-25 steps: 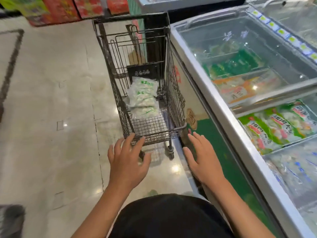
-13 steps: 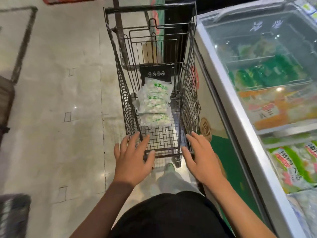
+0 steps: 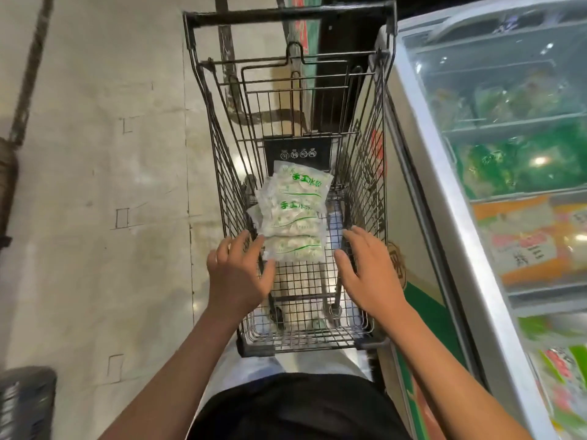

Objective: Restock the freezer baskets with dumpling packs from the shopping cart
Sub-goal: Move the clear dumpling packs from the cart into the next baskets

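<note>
Two open, empty hands, left (image 3: 238, 274) and right (image 3: 368, 274), reach over the cart (image 3: 219, 147) toward the packs (image 3: 293, 217), ready to grab.

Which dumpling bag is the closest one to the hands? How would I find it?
Look into the wire shopping cart beside the freezer. On its floor lies a short overlapping row of white bags with green writing. The dumpling pack you want is the row's end bag, between the left hand and right hand, partly tucked under the next bag.
</note>
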